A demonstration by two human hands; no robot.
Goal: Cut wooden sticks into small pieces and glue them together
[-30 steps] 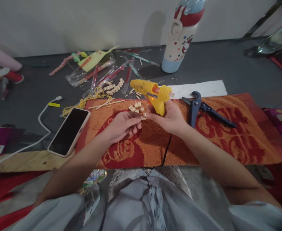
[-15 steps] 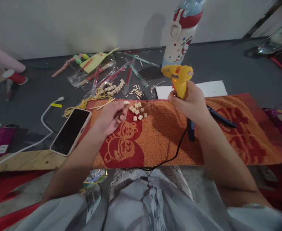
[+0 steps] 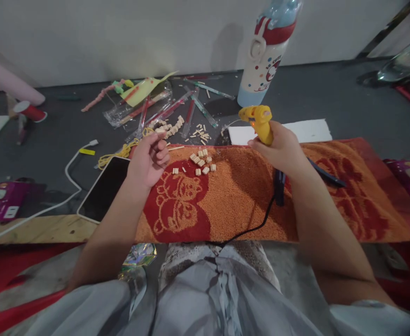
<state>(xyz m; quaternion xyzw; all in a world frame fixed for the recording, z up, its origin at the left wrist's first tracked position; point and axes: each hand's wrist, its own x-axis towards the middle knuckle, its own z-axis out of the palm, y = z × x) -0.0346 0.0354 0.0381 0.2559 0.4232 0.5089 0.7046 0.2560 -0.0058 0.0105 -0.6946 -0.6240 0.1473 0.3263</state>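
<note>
My right hand is wrapped around the handle of a yellow glue gun, its nozzle pointing left and a small orange light glowing on its side. The gun is held above the towel's back edge. My left hand is raised over the towel's left part, palm turned inward and fingers curled. A pale bit shows at its fingertips, against a chain of small wooden pieces behind; what it pinches is unclear. Small wooden blocks lie in a loose group to its right. One more block and a short stick lie closer to it.
An orange and red towel covers the table front. Left are a phone, white cable and yellow cord. Behind lie wrapped sticks, short stick bits and a white board. A bottle stands at the back; dark-handled pliers lie right.
My left hand has drawn back left and up, away from the block group, uncovering a block and a short stick on the towel. The glue gun has dipped slightly.
</note>
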